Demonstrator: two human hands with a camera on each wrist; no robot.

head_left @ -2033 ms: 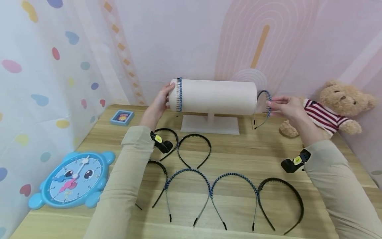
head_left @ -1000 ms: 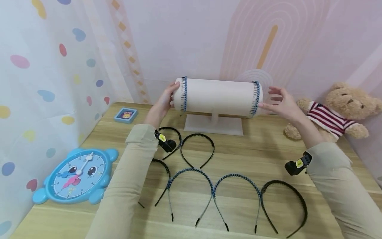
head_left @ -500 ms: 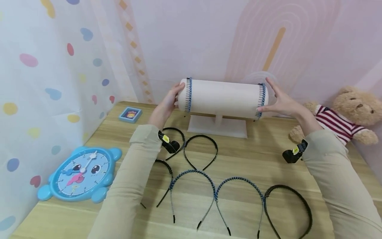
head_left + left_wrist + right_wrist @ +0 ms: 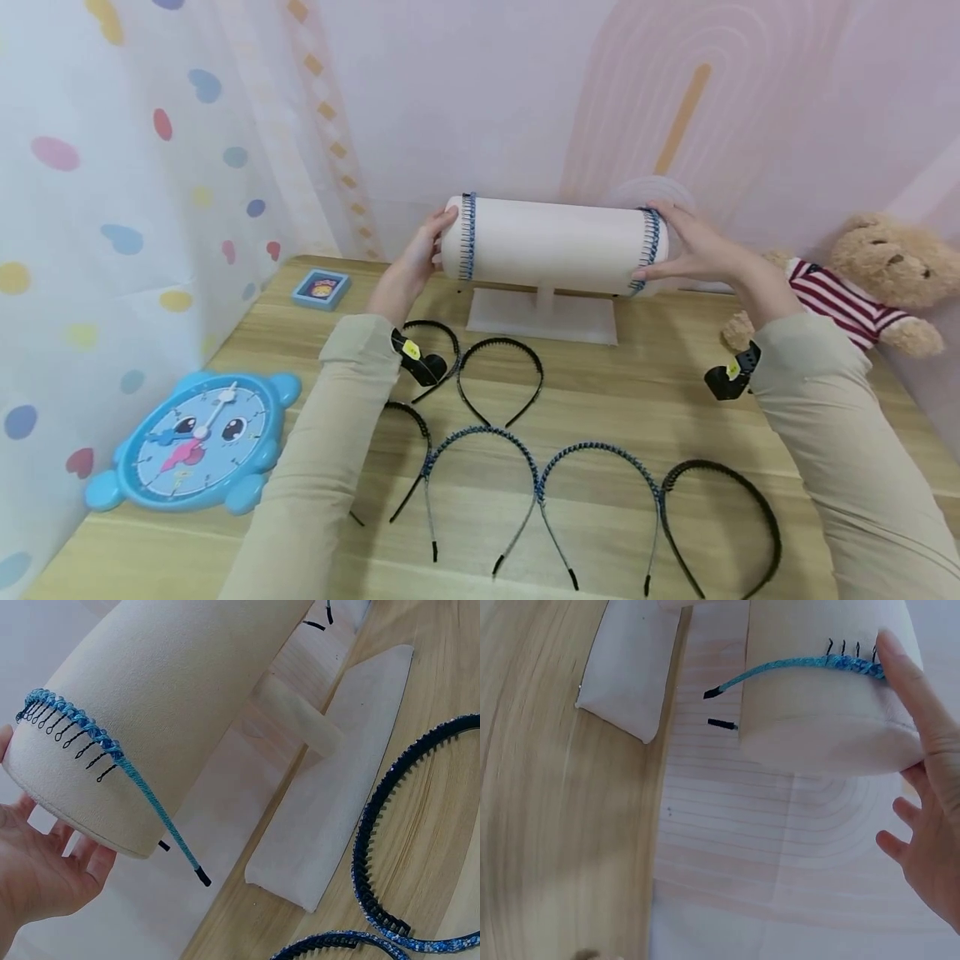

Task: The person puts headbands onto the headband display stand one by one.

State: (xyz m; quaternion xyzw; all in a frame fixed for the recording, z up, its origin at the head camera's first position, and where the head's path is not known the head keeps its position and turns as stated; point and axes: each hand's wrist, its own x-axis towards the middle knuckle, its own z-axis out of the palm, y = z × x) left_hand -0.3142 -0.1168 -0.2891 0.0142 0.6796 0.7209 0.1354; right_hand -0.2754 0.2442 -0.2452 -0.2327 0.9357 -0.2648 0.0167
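Note:
A white cylindrical headband stand point(image 4: 555, 246) lies sideways on its post and flat base point(image 4: 517, 314). Around its left end sits a blue beaded headband point(image 4: 468, 237); a second blue headband point(image 4: 649, 237) fits over the right end. My left hand point(image 4: 408, 262) holds the left end of the cylinder, thumb in front and fingers against the end face. With thumb low in front and a finger on top, my right hand point(image 4: 705, 250) grips the right headband. In the right wrist view, the tips of that headband point(image 4: 772, 667) hang below the cylinder, and some fingers stay off it.
Several headbands lie on the table, among them a blue one point(image 4: 480, 430) and a black one point(image 4: 772, 533). A blue toy clock point(image 4: 198, 442) and small blue frame point(image 4: 321, 289) are at left. A teddy bear point(image 4: 892, 258) sits at right.
The right headband went from beside the stand onto its right end. My right hand let go, spread its fingers, then closed in on the headband again. My left hand kept its hold.

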